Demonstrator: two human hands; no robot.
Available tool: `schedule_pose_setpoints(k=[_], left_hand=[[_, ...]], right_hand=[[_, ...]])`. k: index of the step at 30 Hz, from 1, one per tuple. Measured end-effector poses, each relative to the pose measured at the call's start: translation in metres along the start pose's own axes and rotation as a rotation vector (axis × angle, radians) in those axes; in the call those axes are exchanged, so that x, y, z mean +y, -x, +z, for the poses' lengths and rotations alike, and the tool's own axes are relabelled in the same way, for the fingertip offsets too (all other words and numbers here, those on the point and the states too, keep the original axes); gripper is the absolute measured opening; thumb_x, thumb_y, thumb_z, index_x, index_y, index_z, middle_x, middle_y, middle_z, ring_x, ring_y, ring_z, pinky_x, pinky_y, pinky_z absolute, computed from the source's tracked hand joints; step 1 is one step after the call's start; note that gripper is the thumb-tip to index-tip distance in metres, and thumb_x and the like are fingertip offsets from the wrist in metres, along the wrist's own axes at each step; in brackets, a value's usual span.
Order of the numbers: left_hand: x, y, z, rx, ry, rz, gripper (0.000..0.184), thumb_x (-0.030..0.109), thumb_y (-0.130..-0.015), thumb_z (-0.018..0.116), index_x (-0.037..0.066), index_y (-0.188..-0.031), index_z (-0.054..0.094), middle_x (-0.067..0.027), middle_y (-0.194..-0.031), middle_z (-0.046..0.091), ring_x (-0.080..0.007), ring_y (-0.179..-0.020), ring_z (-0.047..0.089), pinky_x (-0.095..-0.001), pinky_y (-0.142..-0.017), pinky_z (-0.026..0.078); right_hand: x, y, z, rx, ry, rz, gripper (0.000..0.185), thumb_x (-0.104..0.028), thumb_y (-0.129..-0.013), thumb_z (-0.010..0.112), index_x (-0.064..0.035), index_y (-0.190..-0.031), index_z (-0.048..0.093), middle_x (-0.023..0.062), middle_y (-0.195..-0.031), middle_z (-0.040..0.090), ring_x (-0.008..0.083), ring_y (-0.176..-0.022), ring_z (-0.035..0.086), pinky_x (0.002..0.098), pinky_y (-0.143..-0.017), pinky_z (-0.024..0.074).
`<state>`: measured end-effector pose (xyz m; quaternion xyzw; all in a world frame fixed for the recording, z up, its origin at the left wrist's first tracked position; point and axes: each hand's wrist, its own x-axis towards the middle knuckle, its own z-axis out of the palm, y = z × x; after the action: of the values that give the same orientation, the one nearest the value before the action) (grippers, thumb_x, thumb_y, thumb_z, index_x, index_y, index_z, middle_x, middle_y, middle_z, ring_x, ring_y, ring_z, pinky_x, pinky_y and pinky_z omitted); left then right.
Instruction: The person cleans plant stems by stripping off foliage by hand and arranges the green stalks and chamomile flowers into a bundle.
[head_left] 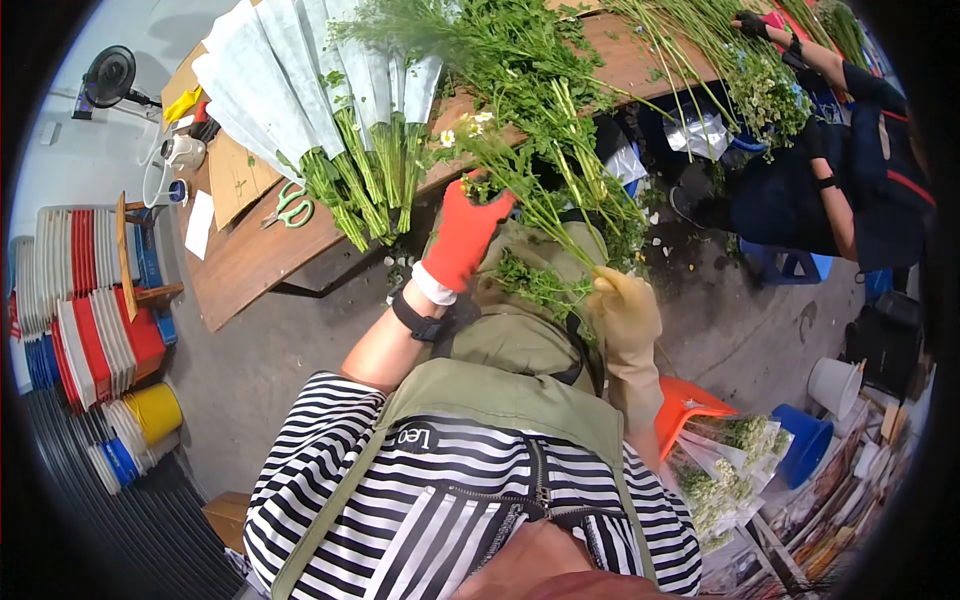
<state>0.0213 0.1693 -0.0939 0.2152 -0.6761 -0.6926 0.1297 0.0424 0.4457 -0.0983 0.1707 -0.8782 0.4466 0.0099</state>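
Observation:
My left hand (pixel 466 238), in a red glove, is raised beside the flower heads with its fingers curled. Greenery shows at its fingertips, but I cannot make out what they grip. My right hand (pixel 624 308), in a cream glove, is closed around the lower end of a long green flower stem (pixel 562 238). That stem slants up and left toward small white daisy-like flowers (pixel 466 131). Loose leafy sprigs (pixel 540 284) hang over my olive apron (pixel 500 340) between my hands. Just beyond lies a heap of leafy stems (pixel 520 60) on the wooden table (pixel 240 262).
White-wrapped bunches (pixel 290 80) with bare stems, and green-handled scissors (pixel 292 206), lie on the table at left. A co-worker (pixel 850 180) handles flowers at right. An orange stool (pixel 685 400), wrapped white flowers (pixel 715 480) and a blue bucket (pixel 803 445) stand by my right side.

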Motion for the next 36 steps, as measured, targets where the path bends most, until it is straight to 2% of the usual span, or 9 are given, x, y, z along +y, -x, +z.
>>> schedule_pose_setpoints(k=[2,6,8,10,13,20,21,24,36], left_hand=[[0.009,-0.004,-0.002,-0.032,0.074,-0.022,0.036,0.016,-0.091,0.071,0.002,-0.123,0.06,-0.0025,-0.094,0.066,-0.009,-0.074,0.058,-0.0251,-0.061,0.045],[-0.007,-0.018,-0.017,0.079,0.143,-0.21,0.024,0.014,-0.096,0.063,0.0,-0.116,0.064,-0.0039,-0.096,0.068,-0.0108,-0.081,0.061,-0.0277,-0.069,0.048],[-0.001,-0.036,-0.055,0.03,-0.265,0.128,0.025,0.016,-0.097,0.061,-0.002,-0.114,0.066,-0.0077,-0.102,0.069,-0.0168,-0.086,0.066,-0.0281,-0.077,0.052],[0.013,-0.049,-0.072,0.112,0.413,-0.148,0.023,0.015,-0.098,0.059,-0.001,-0.114,0.066,-0.0086,-0.104,0.068,-0.0155,-0.09,0.064,-0.0279,-0.083,0.052],[0.023,-0.048,-0.077,0.092,0.401,-0.112,0.024,0.017,-0.097,0.061,-0.001,-0.113,0.064,-0.0091,-0.108,0.069,-0.0185,-0.097,0.063,-0.0315,-0.089,0.05],[0.035,0.001,-0.022,0.09,0.124,0.251,0.043,0.009,-0.087,0.074,-0.001,-0.126,0.058,-0.014,-0.133,0.055,-0.0221,-0.115,0.059,-0.0342,-0.096,0.05],[0.013,0.0,-0.023,0.176,-0.208,0.308,0.054,0.012,-0.079,0.08,-0.002,-0.127,0.058,-0.0174,-0.139,0.05,-0.0301,-0.123,0.054,-0.0419,-0.1,0.047],[0.029,0.009,-0.013,0.17,-0.603,0.569,0.059,0.005,-0.079,0.078,-0.002,-0.132,0.053,-0.0179,-0.141,0.047,-0.0318,-0.124,0.053,-0.0395,-0.103,0.044],[0.036,0.013,0.003,0.103,-0.654,0.523,0.06,0.03,-0.071,0.085,0.01,-0.123,0.064,-0.0225,-0.132,0.054,-0.0434,-0.127,0.044,-0.0528,-0.108,0.034]], right_hand=[[-0.01,-0.006,-0.003,0.057,0.187,-0.203,0.03,0.004,-0.075,0.067,-0.01,-0.101,0.073,0.0071,-0.079,0.065,0.0263,-0.071,0.061,0.0358,-0.064,0.0468],[-0.023,-0.012,-0.008,0.04,0.317,-0.18,0.025,-0.003,-0.079,0.07,-0.0084,-0.103,0.073,0.0111,-0.076,0.064,0.0299,-0.068,0.059,0.0387,-0.062,0.0447],[-0.02,-0.011,-0.011,0.124,0.282,-0.072,0.023,-0.011,-0.083,0.068,-0.005,-0.104,0.073,0.0186,-0.073,0.065,0.0357,-0.066,0.061,0.0416,-0.06,0.0454],[-0.015,-0.01,-0.019,0.214,0.307,-0.153,0.022,-0.012,-0.084,0.068,-0.0048,-0.104,0.073,0.0168,-0.072,0.065,0.0339,-0.067,0.062,0.0411,-0.061,0.0462],[-0.016,-0.011,-0.027,0.17,0.422,-0.169,0.021,-0.009,-0.085,0.067,-0.0053,-0.104,0.073,0.0113,-0.071,0.067,0.0288,-0.068,0.063,0.0385,-0.063,0.0475],[-0.011,-0.011,-0.007,0.23,0.153,-0.176,0.028,0.003,-0.082,0.067,-0.006,-0.108,0.071,0.0074,-0.087,0.07,0.0232,-0.072,0.064,0.0344,-0.068,0.0495],[-0.009,-0.007,-0.005,0.194,0.036,-0.089,0.029,0.005,-0.083,0.064,-0.0052,-0.109,0.071,0.0076,-0.088,0.07,0.0219,-0.071,0.065,0.0332,-0.068,0.0501],[-0.009,-0.001,0.001,0.129,-0.234,0.116,0.033,0.011,-0.083,0.057,-0.0028,-0.111,0.07,0.0083,-0.092,0.071,0.0183,-0.069,0.068,0.0298,-0.066,0.0515],[-0.014,0.003,0.006,0.005,-0.37,0.333,0.033,0.013,-0.083,0.057,-0.0009,-0.111,0.068,0.0099,-0.098,0.07,0.0162,-0.071,0.069,0.0267,-0.065,0.0526]])
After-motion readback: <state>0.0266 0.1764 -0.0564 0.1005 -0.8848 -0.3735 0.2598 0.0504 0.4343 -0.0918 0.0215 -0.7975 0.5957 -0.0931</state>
